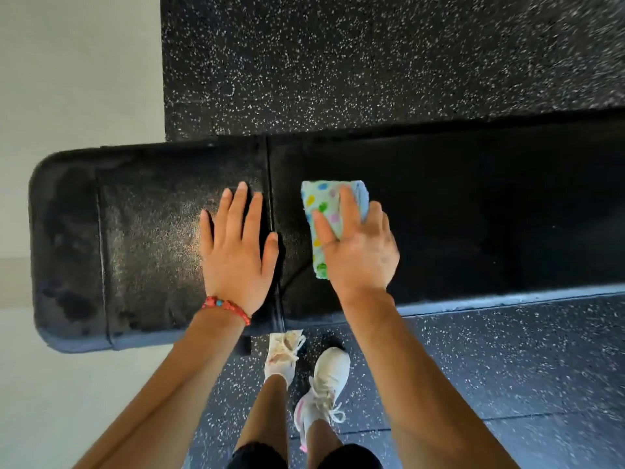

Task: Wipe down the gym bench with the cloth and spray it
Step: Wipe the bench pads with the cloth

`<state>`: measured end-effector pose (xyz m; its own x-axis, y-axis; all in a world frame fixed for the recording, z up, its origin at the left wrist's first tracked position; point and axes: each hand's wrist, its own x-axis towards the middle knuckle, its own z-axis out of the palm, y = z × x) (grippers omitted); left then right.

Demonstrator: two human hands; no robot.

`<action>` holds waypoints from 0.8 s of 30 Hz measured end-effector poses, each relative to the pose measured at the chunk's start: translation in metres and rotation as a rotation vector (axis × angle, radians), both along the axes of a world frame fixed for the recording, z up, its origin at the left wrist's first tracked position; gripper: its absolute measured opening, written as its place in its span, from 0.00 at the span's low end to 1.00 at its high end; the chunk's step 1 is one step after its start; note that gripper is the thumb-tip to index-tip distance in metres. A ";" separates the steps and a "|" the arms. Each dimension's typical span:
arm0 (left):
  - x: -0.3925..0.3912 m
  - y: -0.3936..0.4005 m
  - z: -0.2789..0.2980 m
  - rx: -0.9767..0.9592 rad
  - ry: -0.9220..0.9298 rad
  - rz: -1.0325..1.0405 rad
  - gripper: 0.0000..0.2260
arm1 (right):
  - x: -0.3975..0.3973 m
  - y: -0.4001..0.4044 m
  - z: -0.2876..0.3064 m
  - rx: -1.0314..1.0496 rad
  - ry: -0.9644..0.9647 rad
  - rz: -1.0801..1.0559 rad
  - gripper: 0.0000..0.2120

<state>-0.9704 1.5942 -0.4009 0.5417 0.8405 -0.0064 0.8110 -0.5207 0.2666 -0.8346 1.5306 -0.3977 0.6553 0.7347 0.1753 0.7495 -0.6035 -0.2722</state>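
Note:
A long black padded gym bench [473, 204] runs left to right across the head view, with a seam near its middle. My left hand [238, 252] lies flat on the shorter left pad, fingers straight, just left of the seam. My right hand [358, 245] presses a folded pale green cloth [319, 201] with coloured dots onto the right pad, fingers straight on top of it. The cloth's right and lower parts are hidden under the hand. No spray bottle is in view.
Black rubber floor with white speckles [372, 62] surrounds the bench. A pale smooth floor [74, 79] lies to the left. My two feet in white trainers [328, 377] stand close to the bench's near edge.

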 end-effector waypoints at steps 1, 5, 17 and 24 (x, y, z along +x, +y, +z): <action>0.000 0.000 -0.003 0.007 0.020 -0.009 0.24 | 0.004 0.007 0.000 0.006 -0.011 0.022 0.24; -0.003 -0.002 -0.005 0.032 0.042 -0.021 0.24 | 0.018 0.052 -0.001 0.016 -0.022 -0.026 0.25; 0.013 0.003 0.004 0.001 0.021 -0.051 0.23 | 0.110 0.020 0.006 -0.044 -0.077 -0.151 0.26; 0.045 0.009 0.000 -0.013 0.088 -0.153 0.25 | 0.108 0.013 0.006 -0.079 -0.014 -0.321 0.24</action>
